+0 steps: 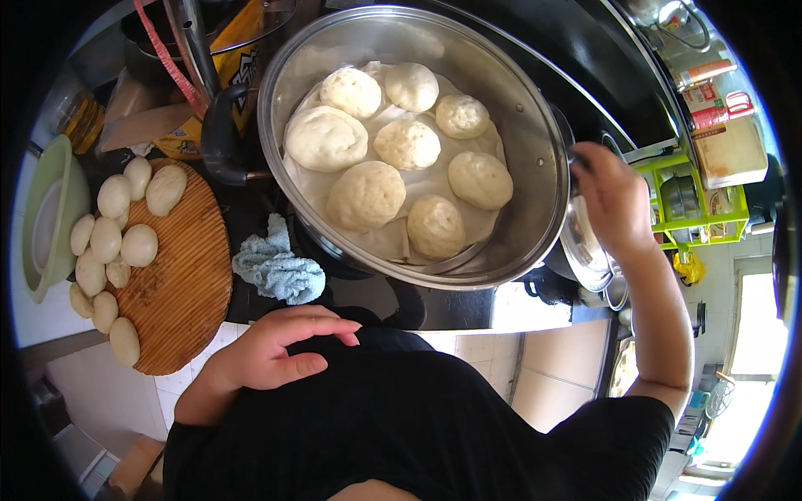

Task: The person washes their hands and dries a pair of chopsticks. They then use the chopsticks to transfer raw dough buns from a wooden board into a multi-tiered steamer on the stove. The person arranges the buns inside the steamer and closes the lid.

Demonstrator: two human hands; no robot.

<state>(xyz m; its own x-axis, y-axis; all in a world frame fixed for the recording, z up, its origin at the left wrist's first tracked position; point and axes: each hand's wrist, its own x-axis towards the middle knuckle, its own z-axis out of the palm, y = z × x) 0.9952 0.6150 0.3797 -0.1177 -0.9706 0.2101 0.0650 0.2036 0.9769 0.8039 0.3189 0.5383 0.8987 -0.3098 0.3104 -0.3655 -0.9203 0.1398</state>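
Observation:
A wide stainless steel steamer pot (535,200) stands on the stove, its inside lined with a white steamer cloth (430,188). On the cloth sit several puffy white dough buns (407,144), some touching or nearly touching. My right hand (614,200) is at the pot's right side, fingers curled round its black handle, most of which the hand hides. My left hand (280,346) hovers in front of my body, fingers loosely stretched and holding nothing. Nearest to it lies a crumpled light-blue cloth (280,263), just left of the pot's front.
To the left, a round wooden board (188,275) carries several smaller dough pieces (105,240) beside a pale green basin (52,217). The pot's black left handle (224,138) juts toward the board. Right of the pot are a shiny lid (585,242) and a green rack (697,204).

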